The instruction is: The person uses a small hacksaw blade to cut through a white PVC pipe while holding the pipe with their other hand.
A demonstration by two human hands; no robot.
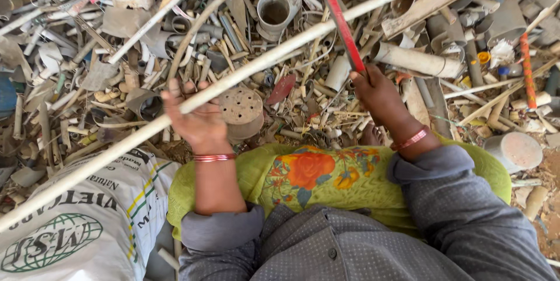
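Long pale pipe [245, 74] in my left hand [195, 119], red strip [344, 27] in my right hand [379, 95].
Left fingers curl around the pipe above the white sack [76, 217], apparently steadying its slant across the scrap pile [87, 53]. Right hand, right of the pipe, clamps the strip's lower end, so it angles up and away.

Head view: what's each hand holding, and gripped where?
Left hand grips the long pale pipe partway along its length. Right hand holds the red strip by its lower end.
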